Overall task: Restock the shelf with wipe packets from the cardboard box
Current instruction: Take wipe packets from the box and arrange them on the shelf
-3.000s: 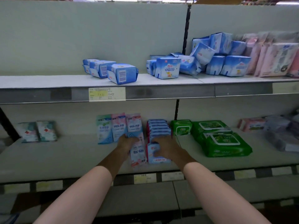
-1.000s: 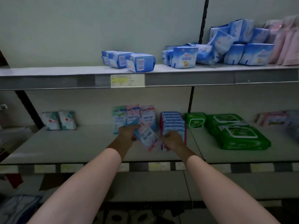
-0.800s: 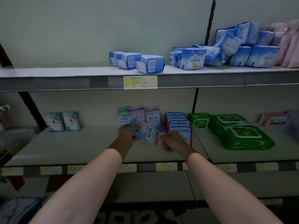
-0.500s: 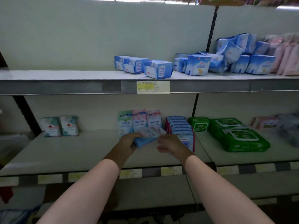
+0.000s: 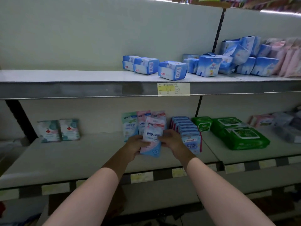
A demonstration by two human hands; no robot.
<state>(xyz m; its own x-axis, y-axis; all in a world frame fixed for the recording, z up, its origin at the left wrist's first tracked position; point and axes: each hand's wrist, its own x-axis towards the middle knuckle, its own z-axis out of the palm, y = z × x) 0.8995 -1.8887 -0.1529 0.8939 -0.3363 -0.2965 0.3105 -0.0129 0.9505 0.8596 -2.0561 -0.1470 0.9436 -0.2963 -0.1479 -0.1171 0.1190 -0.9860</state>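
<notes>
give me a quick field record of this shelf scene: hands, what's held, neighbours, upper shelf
left hand: grips the held packet's left edge
right hand: grips its right edge
held packet: pink and blue wipe packet, upright, front facing the camera
behind it: standing row of packets
to its right: blue packet row, then green wipe packs
far left: two red-cross packets
upper shelf: blue boxes

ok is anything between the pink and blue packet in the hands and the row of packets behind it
Nothing visible. Both hands, left and right, hold the pink and blue wipe packet upright just in front of the standing pink packets; no object lies between.
</notes>
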